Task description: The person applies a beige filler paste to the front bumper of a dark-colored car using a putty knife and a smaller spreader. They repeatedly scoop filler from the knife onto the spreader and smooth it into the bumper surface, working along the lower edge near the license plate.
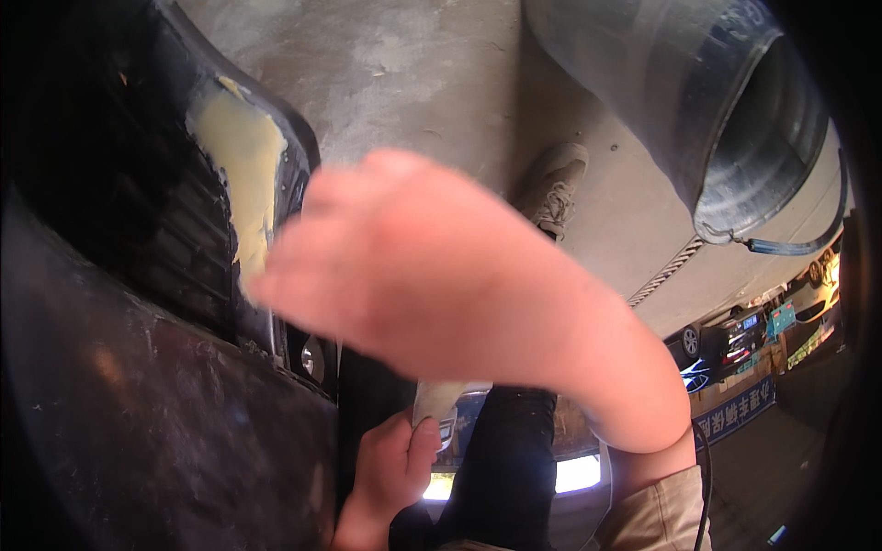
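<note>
Two hands (390,266) (390,466), right outstretched, left gripping pale object (435,401).

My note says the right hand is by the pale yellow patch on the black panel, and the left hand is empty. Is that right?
The left hand is not empty: the head view shows it holding a flat, pale piece. The right hand is indeed by the pale yellow patch on the black panel.

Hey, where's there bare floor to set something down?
The widest bare floor lies between the yellow-smeared black panel and the grey metal cylinder, beyond the right hand. A smaller patch sits between the shoe and the cylinder. It's crowded nearer in, where the left hand holds a pale smeared tool beside the dark trouser leg.
</note>
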{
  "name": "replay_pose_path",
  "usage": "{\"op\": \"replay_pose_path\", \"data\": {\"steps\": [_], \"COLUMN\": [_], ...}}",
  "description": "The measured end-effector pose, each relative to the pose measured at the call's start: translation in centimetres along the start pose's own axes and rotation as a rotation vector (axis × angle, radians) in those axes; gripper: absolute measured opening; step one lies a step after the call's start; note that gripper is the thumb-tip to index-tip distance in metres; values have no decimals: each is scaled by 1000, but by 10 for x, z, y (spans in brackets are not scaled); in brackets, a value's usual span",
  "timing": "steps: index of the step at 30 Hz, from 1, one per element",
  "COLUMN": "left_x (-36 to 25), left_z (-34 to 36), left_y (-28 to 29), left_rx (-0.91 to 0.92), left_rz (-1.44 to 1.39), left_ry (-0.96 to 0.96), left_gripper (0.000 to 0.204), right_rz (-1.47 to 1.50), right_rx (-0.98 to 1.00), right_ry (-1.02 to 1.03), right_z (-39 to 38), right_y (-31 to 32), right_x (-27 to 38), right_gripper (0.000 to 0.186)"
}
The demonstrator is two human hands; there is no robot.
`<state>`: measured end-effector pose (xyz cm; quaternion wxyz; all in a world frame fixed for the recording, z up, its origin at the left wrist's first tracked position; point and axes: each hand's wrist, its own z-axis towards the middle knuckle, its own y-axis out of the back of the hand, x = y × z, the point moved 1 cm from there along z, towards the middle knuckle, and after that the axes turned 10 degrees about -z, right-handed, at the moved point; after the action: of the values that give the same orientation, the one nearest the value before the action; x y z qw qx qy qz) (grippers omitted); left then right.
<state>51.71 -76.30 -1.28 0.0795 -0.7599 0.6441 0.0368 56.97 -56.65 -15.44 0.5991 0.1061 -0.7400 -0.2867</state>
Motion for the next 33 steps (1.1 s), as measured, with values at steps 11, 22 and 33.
{"op": "replay_pose_path", "data": {"steps": [11,22,33], "left_x": [4,2,5], "left_z": [-2,2,2], "left_y": [3,4,5], "left_rx": [4,27,48], "left_rz": [-34,-19,-1], "left_ry": [100,-6,-52], "left_gripper": [28,20,17], "right_rz": [-43,-23,69], "right_rx": [562,569,564], "right_ry": [5,53,111], "right_z": [60,57,49], "right_y": [4,6,9], "right_x": [-3,19,23], "right_gripper": [19,20,18]}}
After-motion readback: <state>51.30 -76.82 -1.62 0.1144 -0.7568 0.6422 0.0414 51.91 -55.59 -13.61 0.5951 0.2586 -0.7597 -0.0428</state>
